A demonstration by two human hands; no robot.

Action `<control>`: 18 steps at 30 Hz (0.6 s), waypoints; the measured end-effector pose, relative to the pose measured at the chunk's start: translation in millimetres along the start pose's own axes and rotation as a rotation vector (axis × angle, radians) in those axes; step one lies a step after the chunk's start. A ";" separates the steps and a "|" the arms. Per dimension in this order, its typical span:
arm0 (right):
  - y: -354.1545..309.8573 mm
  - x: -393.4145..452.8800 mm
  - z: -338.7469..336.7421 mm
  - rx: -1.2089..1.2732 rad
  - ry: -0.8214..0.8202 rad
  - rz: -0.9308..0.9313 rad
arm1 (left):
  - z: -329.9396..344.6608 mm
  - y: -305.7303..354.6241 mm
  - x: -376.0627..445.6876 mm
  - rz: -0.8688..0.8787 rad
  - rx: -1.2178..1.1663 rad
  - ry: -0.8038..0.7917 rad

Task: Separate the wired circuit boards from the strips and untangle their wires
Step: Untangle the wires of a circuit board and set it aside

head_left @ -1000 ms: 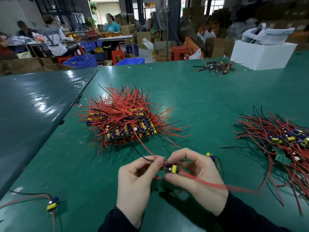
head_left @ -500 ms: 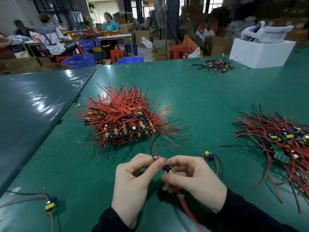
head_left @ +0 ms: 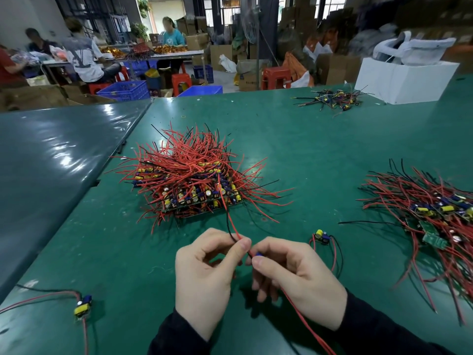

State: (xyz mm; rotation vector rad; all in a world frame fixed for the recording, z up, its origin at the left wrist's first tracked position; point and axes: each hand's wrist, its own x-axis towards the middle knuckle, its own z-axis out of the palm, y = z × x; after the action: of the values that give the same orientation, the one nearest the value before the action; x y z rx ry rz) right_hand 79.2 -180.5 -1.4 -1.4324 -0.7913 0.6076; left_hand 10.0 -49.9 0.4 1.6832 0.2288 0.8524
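Two hands meet over the near middle of the green table [head_left: 294,155], sharing one small circuit board [head_left: 258,254]. The right hand [head_left: 297,280] pinches the board between thumb and forefinger, probably to hold it steady, while the left hand [head_left: 207,275] pinches its red and black wires [head_left: 231,228] just beside it, seemingly to draw them out straight. Another red wire [head_left: 304,321] trails from the right hand toward the near edge. Little of the board shows beyond a blue part between the fingertips.

Farther off sits the unsorted pile [head_left: 194,180], boards in stacked strips under bristling red leads. At the right lies a looser heap [head_left: 435,211], likely finished ones. Single boards rest just right of the hands [head_left: 322,237] and at the near left [head_left: 82,306].
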 end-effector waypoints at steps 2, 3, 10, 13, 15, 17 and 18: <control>1.8 -0.4 0.1 -0.048 0.039 -0.019 | 3.6 -1.7 -2.2 0.085 0.123 0.041; 2.4 -0.5 -0.2 -0.061 0.052 -0.026 | 5.3 -1.8 -3.2 0.091 0.135 0.045; -1.2 2.7 -2.9 0.064 -0.056 0.083 | -0.4 3.6 -0.6 -0.498 -0.435 -0.256; -5.5 2.5 -4.7 0.219 -0.112 0.113 | -2.4 6.2 1.5 -0.575 -0.549 -0.309; -10.1 1.8 -5.5 0.309 -0.153 0.122 | -3.7 6.9 3.0 -0.619 -0.607 -0.296; -13.0 1.1 -6.5 0.336 -0.182 0.130 | -5.5 8.8 4.1 -0.631 -0.629 -0.293; -13.6 0.8 -6.7 0.337 -0.185 0.133 | -6.3 9.7 4.3 -0.631 -0.632 -0.297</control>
State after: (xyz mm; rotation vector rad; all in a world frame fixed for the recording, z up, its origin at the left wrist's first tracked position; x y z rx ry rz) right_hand 83.7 -185.0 12.5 -1.1346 -0.7018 0.9400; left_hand 6.3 -45.6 11.4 1.0229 0.2349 0.1581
